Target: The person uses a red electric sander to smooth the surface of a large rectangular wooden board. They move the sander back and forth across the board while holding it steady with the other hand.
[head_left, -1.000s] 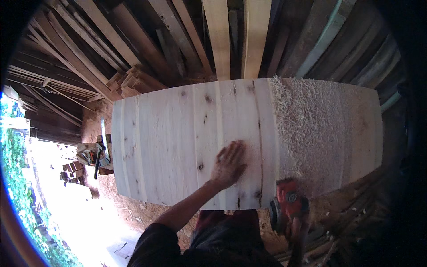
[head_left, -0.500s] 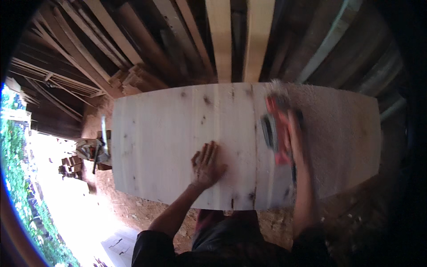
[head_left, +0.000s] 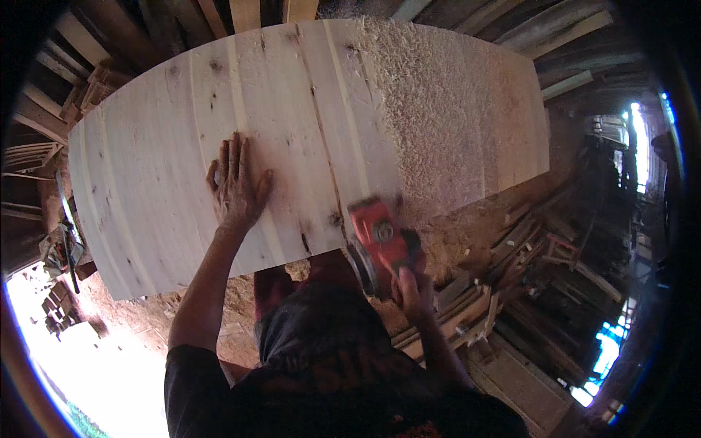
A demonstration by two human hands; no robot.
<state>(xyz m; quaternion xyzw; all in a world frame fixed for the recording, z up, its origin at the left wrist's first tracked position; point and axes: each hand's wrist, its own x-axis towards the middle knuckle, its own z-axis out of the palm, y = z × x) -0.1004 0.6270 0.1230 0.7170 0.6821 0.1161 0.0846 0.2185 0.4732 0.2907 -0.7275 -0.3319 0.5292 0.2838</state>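
My right hand [head_left: 414, 292] is softly blurred around the grip of the red power tool [head_left: 381, 232], and I can't make out each finger. The tool's underside is hidden by the near edge of the wooden panel [head_left: 157, 160], so contact can't be told. My left hand [head_left: 239, 188] covers the wood beneath; pale shavings [head_left: 438, 117] hide the surface toward the right edge. Past the far edge, planks [head_left: 245, 14] are cut off by the top of my view.

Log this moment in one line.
left hand: on wooden panel | right hand: gripping red power tool | shavings: panel's right part
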